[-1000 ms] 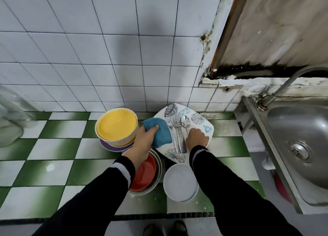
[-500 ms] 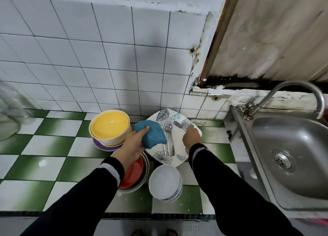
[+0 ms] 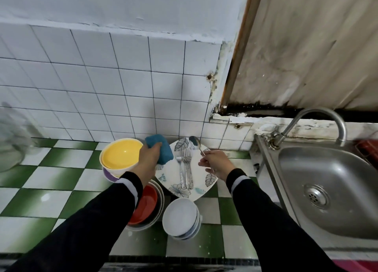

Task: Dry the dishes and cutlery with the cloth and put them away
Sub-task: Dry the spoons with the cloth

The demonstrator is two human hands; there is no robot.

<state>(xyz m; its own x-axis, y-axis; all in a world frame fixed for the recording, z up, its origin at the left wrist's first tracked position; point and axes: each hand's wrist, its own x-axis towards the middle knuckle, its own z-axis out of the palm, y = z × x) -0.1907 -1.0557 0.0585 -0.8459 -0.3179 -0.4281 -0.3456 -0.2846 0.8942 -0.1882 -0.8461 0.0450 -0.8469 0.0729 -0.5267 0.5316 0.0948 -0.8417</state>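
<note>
Steel, thin and stiff, the spoon (image 3: 195,143) is held clear above the leaf-print plate (image 3: 170,176), its bowl pointing toward the wall tiles. The right hand (image 3: 216,163) pinches it by the handle between thumb and fingertips. The left hand (image 3: 148,162) grips the bunched blue cloth (image 3: 161,150) just beside it, over the plate's left edge. The spoon looks light and probably wet, so slippery. Keeping the pinch on the handle leaves the bowl free for the soft cloth to wrap round. Three forks (image 3: 185,169) lie loose on the plate, which rests on the tiled bench (image 3: 51,179) and looks breakable.
</note>
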